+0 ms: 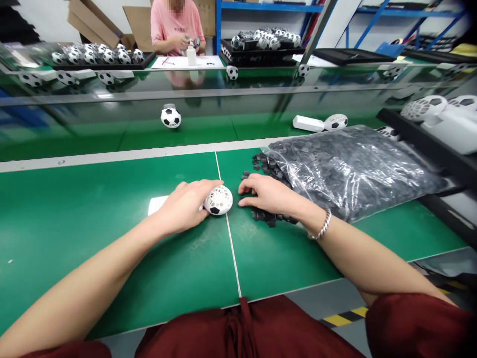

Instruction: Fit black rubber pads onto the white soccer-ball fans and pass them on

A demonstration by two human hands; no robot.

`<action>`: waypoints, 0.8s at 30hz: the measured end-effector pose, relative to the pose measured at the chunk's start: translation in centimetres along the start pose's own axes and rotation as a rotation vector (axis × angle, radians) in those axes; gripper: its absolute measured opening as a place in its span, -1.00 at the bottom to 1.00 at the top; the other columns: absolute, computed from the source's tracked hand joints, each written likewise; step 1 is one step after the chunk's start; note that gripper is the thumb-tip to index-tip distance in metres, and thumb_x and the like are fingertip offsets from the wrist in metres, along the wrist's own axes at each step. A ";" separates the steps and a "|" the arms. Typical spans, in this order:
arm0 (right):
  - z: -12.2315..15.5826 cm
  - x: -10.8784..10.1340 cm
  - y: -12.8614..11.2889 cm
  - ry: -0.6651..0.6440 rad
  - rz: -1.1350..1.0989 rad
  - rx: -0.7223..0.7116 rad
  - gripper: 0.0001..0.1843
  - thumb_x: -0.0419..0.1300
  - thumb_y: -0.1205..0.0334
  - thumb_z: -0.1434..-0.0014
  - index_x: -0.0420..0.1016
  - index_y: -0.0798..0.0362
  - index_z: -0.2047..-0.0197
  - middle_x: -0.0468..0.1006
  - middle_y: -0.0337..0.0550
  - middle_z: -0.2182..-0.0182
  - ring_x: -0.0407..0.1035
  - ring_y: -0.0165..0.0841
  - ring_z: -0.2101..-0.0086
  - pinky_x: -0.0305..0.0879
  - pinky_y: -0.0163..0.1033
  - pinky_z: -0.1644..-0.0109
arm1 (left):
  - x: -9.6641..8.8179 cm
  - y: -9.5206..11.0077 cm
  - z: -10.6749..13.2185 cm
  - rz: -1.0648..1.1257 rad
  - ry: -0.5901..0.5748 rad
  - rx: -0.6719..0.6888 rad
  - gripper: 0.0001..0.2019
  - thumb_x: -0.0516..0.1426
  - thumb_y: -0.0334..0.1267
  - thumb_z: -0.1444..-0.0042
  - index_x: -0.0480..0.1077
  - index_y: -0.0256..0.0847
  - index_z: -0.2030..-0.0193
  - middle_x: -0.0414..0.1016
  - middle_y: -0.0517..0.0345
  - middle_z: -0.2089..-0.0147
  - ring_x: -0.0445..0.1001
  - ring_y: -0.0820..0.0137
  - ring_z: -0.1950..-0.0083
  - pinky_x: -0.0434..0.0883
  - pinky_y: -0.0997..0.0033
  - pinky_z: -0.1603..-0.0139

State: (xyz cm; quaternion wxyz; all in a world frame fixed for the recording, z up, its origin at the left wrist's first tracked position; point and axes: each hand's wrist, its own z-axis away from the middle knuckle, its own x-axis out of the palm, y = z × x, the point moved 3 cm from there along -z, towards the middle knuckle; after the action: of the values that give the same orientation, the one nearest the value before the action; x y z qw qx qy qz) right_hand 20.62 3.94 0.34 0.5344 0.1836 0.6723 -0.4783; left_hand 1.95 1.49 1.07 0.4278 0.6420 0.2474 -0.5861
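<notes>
My left hand is closed around a white plastic part with a football-patterned round head. Its white handle end sticks out beyond my palm at the left. The head shows open lattice cells on top and a black patch low on its front. To the right, my right hand hovers by a loose heap of small black pieces, thumb and forefinger apart. Nothing shows between those fingertips. Behind that wrist lies a clear plastic bag full of the same black pieces.
Beyond the green bench, a conveyor belt carries a football-headed part and a white-handled one. A black tray with larger white parts stands at right. Across the line, a person in pink works near trays of football-patterned heads.
</notes>
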 end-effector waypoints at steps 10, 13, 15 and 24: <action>0.0 0.7 -0.1 -0.102 0.029 0.031 -0.81 0.23 0.31 -0.04 0.40 0.08 0.22 0.45 -0.16 0.32 0.34 -0.37 0.29 0.23 -0.31 0.24 | 0.2 -0.2 -0.1 -0.098 0.097 0.005 -0.33 -0.13 -0.60 0.08 0.14 -0.02 -0.20 0.43 0.12 0.00 0.22 0.18 -0.09 0.04 -0.10 -0.14; 0.2 0.0 0.3 -0.099 0.089 0.023 -0.70 0.27 0.23 -0.01 0.40 0.10 0.17 0.42 -0.07 0.21 0.33 -0.33 0.23 0.24 -0.28 0.20 | 0.1 -0.4 -0.2 -0.088 0.093 0.008 -0.34 -0.13 -0.59 0.06 0.15 -0.04 -0.20 0.42 0.09 0.00 0.22 0.18 -0.10 0.06 -0.09 -0.14; 0.2 -0.4 0.4 -0.132 0.092 0.012 -0.77 0.26 0.23 -0.01 0.42 0.11 0.23 0.43 -0.08 0.24 0.33 -0.35 0.27 0.24 -0.29 0.22 | 0.1 -0.4 -0.2 -0.094 0.092 0.009 -0.35 -0.13 -0.59 0.06 0.15 -0.04 -0.20 0.42 0.07 0.00 0.22 0.18 -0.10 0.06 -0.09 -0.15; 0.0 -0.5 0.8 -0.135 0.011 0.009 -0.89 0.26 0.33 0.01 0.36 0.07 0.45 0.44 -0.26 0.50 0.31 -0.44 0.46 0.16 -0.35 0.43 | 0.3 -0.3 -0.1 -0.082 0.106 0.007 -0.35 -0.14 -0.59 0.07 0.15 -0.06 -0.19 0.42 0.07 -0.01 0.21 0.16 -0.10 0.03 -0.12 -0.16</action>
State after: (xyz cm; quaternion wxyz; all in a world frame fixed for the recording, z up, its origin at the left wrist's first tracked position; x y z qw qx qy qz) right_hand 21.36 4.44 0.46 0.5804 0.1569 0.6315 -0.4896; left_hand 1.81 1.65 0.75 0.3874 0.6631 0.2936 -0.5692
